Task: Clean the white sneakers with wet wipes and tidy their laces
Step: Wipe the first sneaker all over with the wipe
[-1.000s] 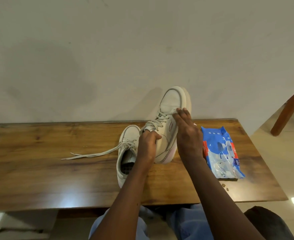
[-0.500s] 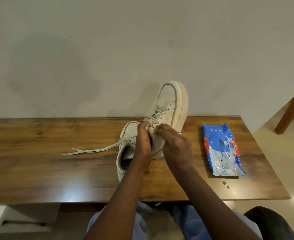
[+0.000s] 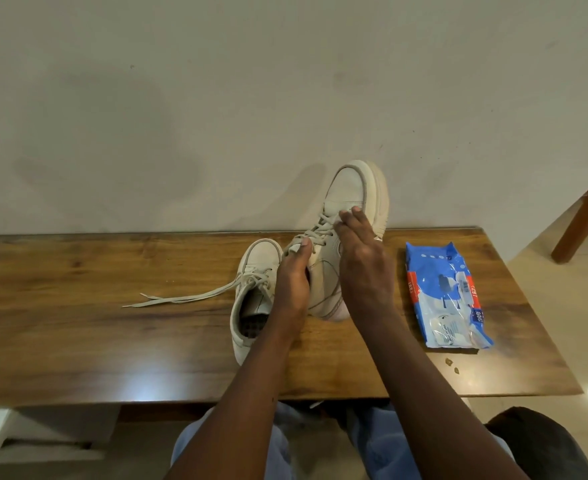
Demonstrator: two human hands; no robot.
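One white sneaker [image 3: 349, 199] is tipped up on its heel with its toe pointing at the wall. My left hand [image 3: 294, 280] grips it at the tongue and collar. My right hand [image 3: 363, 261] lies flat against its side, fingertips at the upper laces; I cannot tell whether a wipe is under the palm. The second white sneaker [image 3: 252, 296] lies flat on the wooden table [image 3: 112, 323], just left of my left hand. Its loose laces [image 3: 181, 299] trail out to the left. A blue pack of wet wipes [image 3: 441, 292] lies to the right of my right hand.
The table ends at a plain wall behind the sneakers. A brown wooden chair leg [image 3: 583, 216] slants beyond the table's right end. Small crumbs [image 3: 452, 364] lie near the front right edge. My knees in blue trousers [image 3: 372, 441] are under the table's front edge.
My right hand slid back from the upper laces toward the collar, then forward again to the upper laces. The held sneaker has tipped up a little more. My left hand keeps its grip.
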